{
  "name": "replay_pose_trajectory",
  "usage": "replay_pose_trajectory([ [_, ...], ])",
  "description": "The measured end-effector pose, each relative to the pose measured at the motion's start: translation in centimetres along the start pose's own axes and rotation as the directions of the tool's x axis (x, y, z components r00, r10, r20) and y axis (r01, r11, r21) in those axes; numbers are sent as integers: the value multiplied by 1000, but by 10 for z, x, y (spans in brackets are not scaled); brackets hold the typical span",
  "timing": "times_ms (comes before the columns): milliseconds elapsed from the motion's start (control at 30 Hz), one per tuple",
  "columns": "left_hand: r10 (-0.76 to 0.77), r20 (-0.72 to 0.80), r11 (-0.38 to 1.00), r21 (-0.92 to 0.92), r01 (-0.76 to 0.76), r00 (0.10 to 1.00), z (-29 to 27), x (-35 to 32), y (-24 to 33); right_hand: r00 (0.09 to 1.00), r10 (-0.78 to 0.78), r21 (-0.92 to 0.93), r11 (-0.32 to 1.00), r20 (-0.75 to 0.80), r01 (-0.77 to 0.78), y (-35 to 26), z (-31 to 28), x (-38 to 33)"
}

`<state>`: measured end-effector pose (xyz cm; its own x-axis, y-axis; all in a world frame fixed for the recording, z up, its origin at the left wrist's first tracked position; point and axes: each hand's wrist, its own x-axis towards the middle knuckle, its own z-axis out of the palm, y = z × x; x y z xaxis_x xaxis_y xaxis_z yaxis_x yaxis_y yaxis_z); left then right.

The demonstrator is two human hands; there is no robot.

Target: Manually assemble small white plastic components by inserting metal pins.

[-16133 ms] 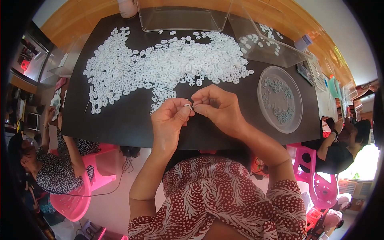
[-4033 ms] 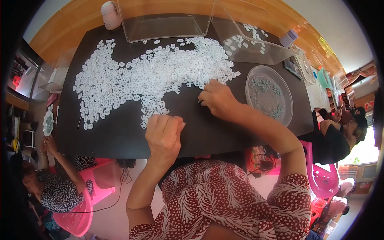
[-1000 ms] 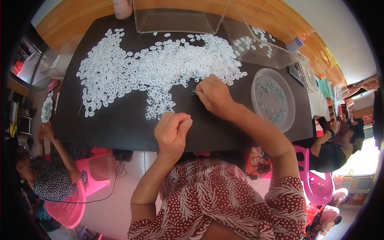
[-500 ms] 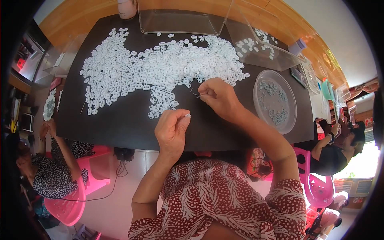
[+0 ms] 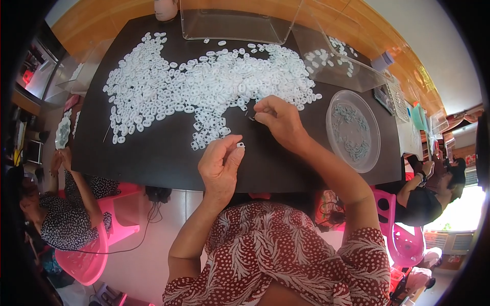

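My left hand (image 5: 220, 162) is closed in a pinch around a small white oval plastic piece with holes (image 5: 240, 145), which shows at the fingertips just above the table. Ahead and to the right, my right hand (image 5: 279, 118) has its thumb and forefinger pressed together low over the dark tabletop. A few tiny thin pins (image 5: 249, 116) lie by those fingertips; whether one is between them I cannot make out. Beyond both hands spreads a big heap of similar white oval pieces (image 5: 224, 76), with a narrow tongue of them reaching toward my left hand.
A round clear dish (image 5: 375, 153) of small grey-green parts stands right of my right arm. Clear plastic bins (image 5: 235, 36) and a pink-white bottle (image 5: 166, 10) line the table's far side. People sit at left and right, the left one on a pink chair (image 5: 120, 219).
The white piece in my left hand shows more fully, the fingertips slightly shifted around it. My right hand stays pinched near the pins with little movement. The whole view has shifted slightly.
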<state>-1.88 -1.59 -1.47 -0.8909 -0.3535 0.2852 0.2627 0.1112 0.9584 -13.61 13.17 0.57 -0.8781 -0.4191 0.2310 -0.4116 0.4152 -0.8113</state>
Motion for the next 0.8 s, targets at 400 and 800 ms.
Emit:
replay_pose_trajectory([
  [400, -148, -17, 978, -149, 144, 989, 1, 15, 4, 981, 150, 348, 919, 126, -185, -24, 0, -8],
  [800, -333, 72, 800, -506, 323, 940, -2, 5, 18, 991, 46, 326, 942, 123, -84, -50, 9, -31],
])
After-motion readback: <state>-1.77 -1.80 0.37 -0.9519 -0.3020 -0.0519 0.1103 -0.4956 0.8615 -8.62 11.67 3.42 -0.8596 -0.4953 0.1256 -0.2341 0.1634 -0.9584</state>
